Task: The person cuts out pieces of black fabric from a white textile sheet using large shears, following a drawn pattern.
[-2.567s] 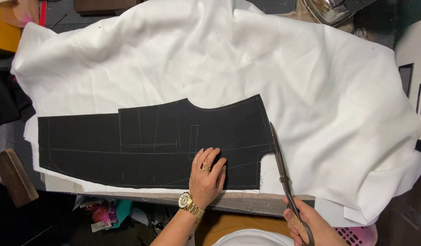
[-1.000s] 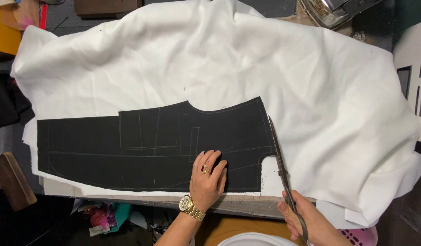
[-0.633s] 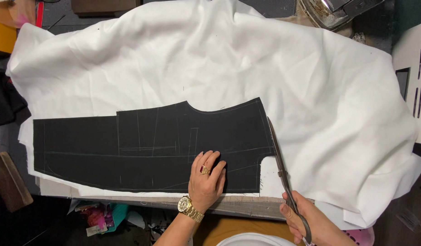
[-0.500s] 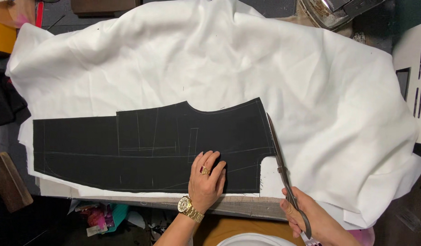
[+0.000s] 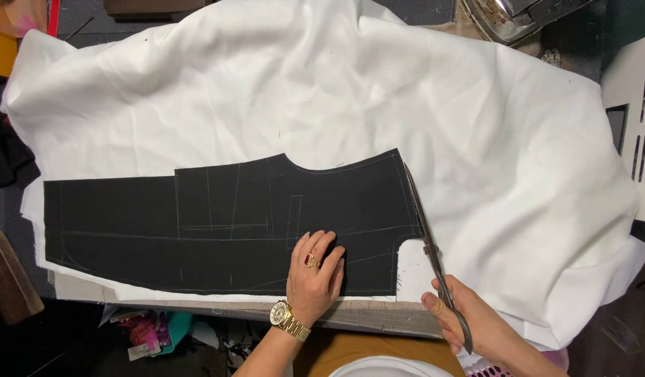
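Two hands — left hand (image 5: 314,276) pinning black pattern (image 5: 225,223), right hand (image 5: 469,321) gripping scissors (image 5: 427,237), white fabric (image 5: 336,91)

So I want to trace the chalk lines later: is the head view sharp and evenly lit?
Head view: sharp, no motion blur; even light, white fabric bright yet its wrinkles show; chalk lines on the black pattern piece faint but readable; soft shadow under the left hand; dark corners.

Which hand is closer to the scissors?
The right hand: it grips the handles of the scissors. The left hand lies flat on the black pattern piece, off to the scissors' left, not touching them.
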